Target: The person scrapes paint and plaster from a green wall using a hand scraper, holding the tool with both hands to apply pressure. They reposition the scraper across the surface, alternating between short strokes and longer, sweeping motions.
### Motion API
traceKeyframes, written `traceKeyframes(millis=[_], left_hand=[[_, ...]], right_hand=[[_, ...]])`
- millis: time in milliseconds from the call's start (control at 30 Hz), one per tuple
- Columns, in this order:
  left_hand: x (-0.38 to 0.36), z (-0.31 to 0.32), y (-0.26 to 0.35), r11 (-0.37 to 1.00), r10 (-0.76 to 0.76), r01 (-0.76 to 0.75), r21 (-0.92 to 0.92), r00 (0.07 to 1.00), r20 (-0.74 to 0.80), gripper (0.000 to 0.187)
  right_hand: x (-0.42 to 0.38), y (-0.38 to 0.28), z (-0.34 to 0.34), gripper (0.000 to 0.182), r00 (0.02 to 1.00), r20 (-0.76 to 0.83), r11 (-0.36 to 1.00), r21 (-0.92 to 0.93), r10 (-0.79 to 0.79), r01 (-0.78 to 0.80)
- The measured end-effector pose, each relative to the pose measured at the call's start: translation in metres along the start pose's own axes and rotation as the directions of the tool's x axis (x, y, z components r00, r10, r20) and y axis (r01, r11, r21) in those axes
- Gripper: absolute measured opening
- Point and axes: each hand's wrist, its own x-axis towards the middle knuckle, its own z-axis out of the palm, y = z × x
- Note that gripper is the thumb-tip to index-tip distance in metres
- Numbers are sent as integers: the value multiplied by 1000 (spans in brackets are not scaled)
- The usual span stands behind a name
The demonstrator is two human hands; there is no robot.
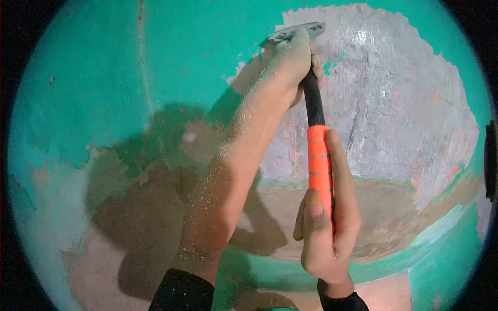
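A long-handled wall scraper (315, 111) with a black shaft and an orange grip lies along the wall, its wide metal head at the upper edge of a bare patch. My left hand (295, 59) is closed around the black shaft just below the head, with the thumb pressed up against the metal. Pale flakes cover my left forearm. Lower down, my right hand (332, 223) wraps the orange grip, fingers along its right side and thumb in front. The blade's edge meets green paint (207, 41), but exact contact is hard to see.
Bare greyish plaster (394, 103) spreads to the right, with small green specks left on it. A brown curved band (378, 217) runs below it. Dark shadows (145, 207) of the arms fall on the left. A dark object (490, 160) shows at the right edge.
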Motion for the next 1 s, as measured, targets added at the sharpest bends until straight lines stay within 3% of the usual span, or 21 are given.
traceKeyframes(millis=[67,167,667,700,1000], left_hand=[[16,0,8,999,45,-44,27,999,-11,20],[2,3,2,993,28,-27,-113,1000,7,19],[17,14,17,999,-20,19,-29,1000,-22,35],[16,15,14,994,-2,-2,-110,999,-40,34],[11,5,-1,997,16,-19,-72,999,-38,25]], right_hand=[[10,-8,-1,60,1000,-13,1000,13,-9,9],[12,-12,-2,61,1000,-15,1000,1,-5,5],[23,-17,-9,66,999,-52,1000,-25,14,-15],[20,-16,-9,67,998,-52,999,-22,31,-32],[23,-8,-9,67,1000,-18,1000,-16,1,-1]])
